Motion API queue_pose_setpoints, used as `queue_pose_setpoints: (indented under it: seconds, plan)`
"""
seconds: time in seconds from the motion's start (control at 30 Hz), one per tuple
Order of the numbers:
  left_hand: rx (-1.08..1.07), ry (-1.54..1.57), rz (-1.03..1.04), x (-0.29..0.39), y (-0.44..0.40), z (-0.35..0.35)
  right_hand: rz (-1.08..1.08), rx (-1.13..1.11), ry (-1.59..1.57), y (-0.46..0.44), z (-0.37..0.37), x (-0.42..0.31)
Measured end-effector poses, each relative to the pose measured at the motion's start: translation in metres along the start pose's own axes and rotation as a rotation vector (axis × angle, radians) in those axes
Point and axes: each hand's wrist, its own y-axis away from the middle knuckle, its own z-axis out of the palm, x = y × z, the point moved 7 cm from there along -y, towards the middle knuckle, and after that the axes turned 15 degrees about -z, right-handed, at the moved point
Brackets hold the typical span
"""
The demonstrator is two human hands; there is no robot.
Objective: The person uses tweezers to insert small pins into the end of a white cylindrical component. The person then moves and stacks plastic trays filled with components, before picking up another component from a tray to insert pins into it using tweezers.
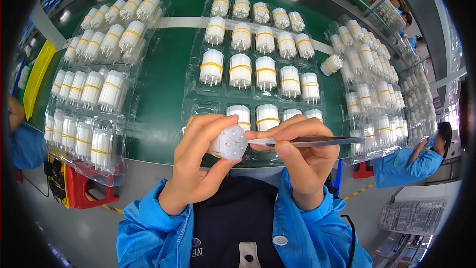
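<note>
My left hand [196, 168] is closed around a white plastic bundle [229, 144], with its lobed end face turned toward me. A yellow band shows at its lower edge. In my right hand [307, 161] is a pair of metal tweezers [325, 141], pinched between thumb and fingers, its tip at the bundle's end face. Whether the tip touches the face or is inside an opening, I cannot tell. Just beyond both hands lies a clear plastic tray [196, 92] holding rows of similar white bundles, each with a yellow band and several prongs; my hands cover part of its near row.
Filled trays stand on the left [130, 114] and are stacked on the right of the green table [158, 89]. One loose bundle [331, 64] lies tilted by the right stack. A red stool [89, 188] stands at lower left. Another person in blue [409, 164] sits at right.
</note>
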Motion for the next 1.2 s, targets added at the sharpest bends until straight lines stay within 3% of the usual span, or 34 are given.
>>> queue_pose_setpoints:
  seconds: [0.63, 0.73, 0.9, 0.97, 1.03, 1.2]
  plan:
    - [0.037, -0.161, 0.099, 0.01, 0.0, 0.001, 0.032, 0.094, -0.153, 0.004, 0.001, 0.011]
    - [0.031, -0.271, 0.164, 0.014, -0.001, 0.001, 0.062, 0.159, -0.093, 0.005, 0.0, 0.012]
    - [0.056, -0.293, 0.171, 0.008, -0.001, 0.002, -0.154, -0.167, 0.444, -0.007, 0.01, -0.006]
    - [0.057, -0.276, 0.148, 0.007, 0.001, 0.004, -0.122, -0.213, 0.434, -0.005, 0.01, -0.001]
    - [0.138, 0.013, 0.052, 0.003, 0.001, -0.001, -0.045, 0.133, -0.11, 0.0, 0.001, 0.008]
    - [0.166, -0.107, 0.015, 0.002, -0.002, 0.001, -0.101, 0.096, -0.021, 0.008, 0.003, 0.002]
